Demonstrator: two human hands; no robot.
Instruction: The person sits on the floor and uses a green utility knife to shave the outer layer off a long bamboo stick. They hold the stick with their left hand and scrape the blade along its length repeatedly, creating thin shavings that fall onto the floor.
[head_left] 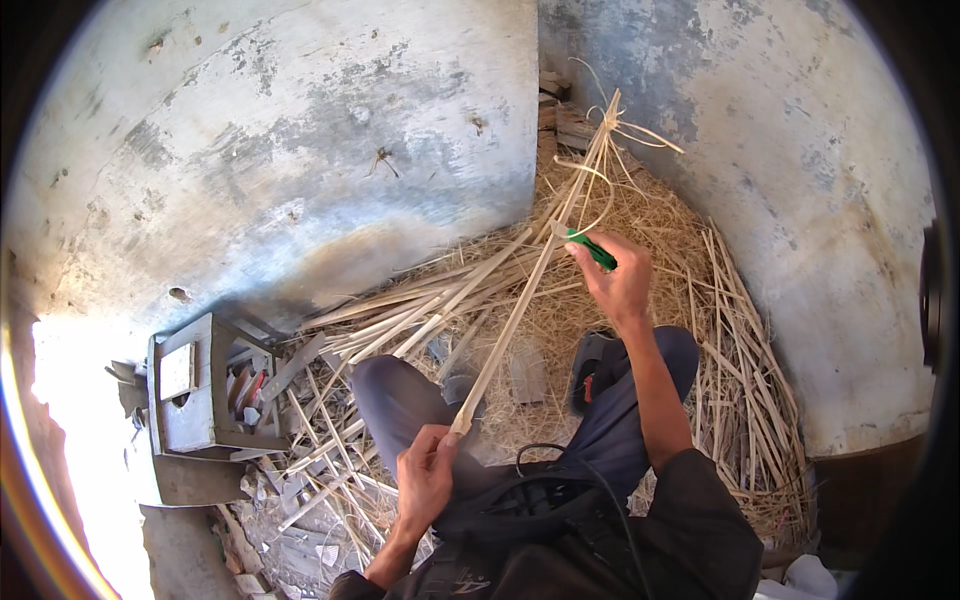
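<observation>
Left hand [428, 475] pinches the near end of one long, pale split-wood strip [509, 330], thumb against curled fingers. On the dark top [600, 545], one small pale mark is too small to read. Beyond the knees, the right hand [615, 272] is closed around one green-handled tool [592, 250], at the strip's far part; whether its edge touches cannot be told. Several thin curls [608, 190] splay farther along. Left stands one grey wooden box [205, 390]; uncountable shavings [660, 215] reach two weathered walls [350, 130].
</observation>
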